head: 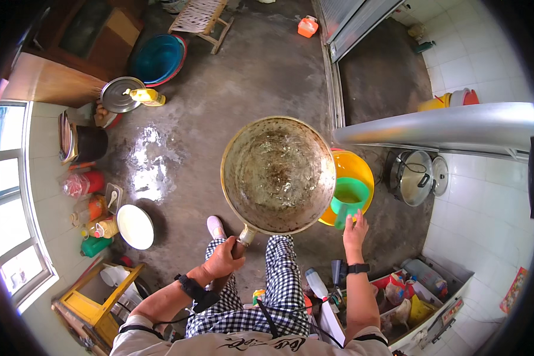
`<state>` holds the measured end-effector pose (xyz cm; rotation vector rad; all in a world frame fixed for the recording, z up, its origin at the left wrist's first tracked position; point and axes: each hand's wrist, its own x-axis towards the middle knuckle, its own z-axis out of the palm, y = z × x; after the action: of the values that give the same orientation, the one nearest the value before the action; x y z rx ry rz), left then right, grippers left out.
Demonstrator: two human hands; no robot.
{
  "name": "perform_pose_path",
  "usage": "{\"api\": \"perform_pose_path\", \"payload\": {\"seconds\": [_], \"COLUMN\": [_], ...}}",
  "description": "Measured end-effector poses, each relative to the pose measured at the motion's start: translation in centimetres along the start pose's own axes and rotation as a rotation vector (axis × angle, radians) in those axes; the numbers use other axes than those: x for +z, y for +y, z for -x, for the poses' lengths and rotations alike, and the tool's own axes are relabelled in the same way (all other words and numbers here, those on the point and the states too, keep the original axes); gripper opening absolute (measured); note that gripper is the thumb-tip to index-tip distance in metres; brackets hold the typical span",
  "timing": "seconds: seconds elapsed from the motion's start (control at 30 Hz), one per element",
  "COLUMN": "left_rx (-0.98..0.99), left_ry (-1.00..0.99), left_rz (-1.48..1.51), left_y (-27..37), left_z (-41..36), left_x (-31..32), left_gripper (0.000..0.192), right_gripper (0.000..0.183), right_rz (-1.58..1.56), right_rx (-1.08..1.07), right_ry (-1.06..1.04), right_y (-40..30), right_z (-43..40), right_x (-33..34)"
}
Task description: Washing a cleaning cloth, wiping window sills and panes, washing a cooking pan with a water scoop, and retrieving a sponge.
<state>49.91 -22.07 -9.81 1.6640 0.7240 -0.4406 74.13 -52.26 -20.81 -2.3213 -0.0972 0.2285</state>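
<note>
A large wok (278, 175) with a stained, wet-looking inside is held out in front of my legs. My left hand (224, 260) is closed around its wooden handle (218, 282). To the right stands a yellow basin (366, 178), partly hidden behind the wok's rim. A green plastic water scoop (349, 195) sits at the basin. My right hand (355, 233) is at the scoop's handle (341, 219), fingers apart; whether the fingertips touch it is hard to tell.
At left are a white bowl (135, 227), oil bottles (106, 228) and a yellow wooden stool (95, 307). Farther off are a blue basin (158, 58) and a lid bearing a yellow bottle (147, 96). A metal pot (413, 180) stands right, above an open drawer (454, 285).
</note>
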Motion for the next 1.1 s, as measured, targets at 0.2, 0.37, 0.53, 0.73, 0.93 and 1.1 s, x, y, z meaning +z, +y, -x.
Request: {"api": "perform_pose_path", "payload": {"seconds": [0.2, 0.37, 0.53, 0.73, 0.93, 1.1], "left_rx": [0.06, 0.083, 0.119, 0.106, 0.17, 0.205], "left_ry": [0.069, 0.139, 0.213, 0.149, 0.26, 0.156], "left_rz": [0.034, 0.09, 0.121, 0.208, -0.011, -0.168], "left_y": [0.9, -1.6, -0.6, 2.2, 5.3, 9.4], "left_z": [3.0, 5.1, 8.5, 10.0, 13.3, 15.3], "left_x": [-1.3, -0.8, -1.9, -0.9, 0.8, 1.0], "left_gripper": [0.041, 0.038, 0.037, 0.036, 0.026, 0.024], "right_gripper": [0.026, 0.041, 0.037, 0.03, 0.016, 0.018], "right_rz": [-0.199, -0.523, -0.694, -1.064, -1.111, -1.327], "right_rx": [0.375, 0.512, 0.529, 0.687, 0.786, 0.778], "right_ry": [-0.976, -1.321, -1.339, -1.029, -0.875, -0.74], "right_y": [-13.4, -19.3, -23.8, -25.7, -28.4, -29.5], "right_z": [8.2, 15.5, 18.4, 20.8, 22.8, 24.0], "right_x": [1.7, 5.1, 7.2, 7.3, 3.1, -0.3]}}
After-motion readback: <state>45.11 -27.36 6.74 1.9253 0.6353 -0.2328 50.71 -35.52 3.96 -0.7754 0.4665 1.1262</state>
